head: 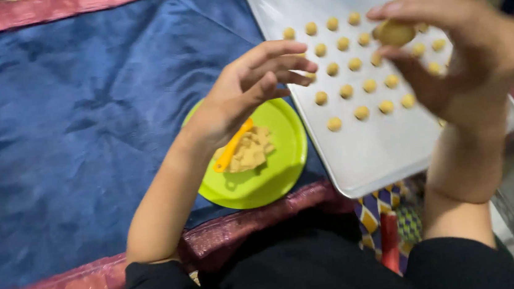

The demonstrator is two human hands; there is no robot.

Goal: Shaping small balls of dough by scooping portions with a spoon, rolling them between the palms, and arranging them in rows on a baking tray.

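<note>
1. Nearest the camera: black sleeves and a chequered cloth [374,211] at the person's lap; a pink border [257,216] edges a blue cloth [70,130].
2. Green plate [283,161] on the blue cloth, holding cut dough pieces [250,151] and an orange cutter [232,148].
3. Left hand [252,86] hovers above the plate, fingers loosely curled and apart, gripping nothing.
4. Right hand [453,53] pinches a dough ball [395,32] between thumb and fingertips, raised over the tray [369,153].
5. Judgement: a light pinch keeps the ball round; it should sit apart from its neighbours, in line with the rows.
6. Farther: small dough balls [346,91] stand in rows on the pale metal tray.
7. No package, label or sign shows.
</note>
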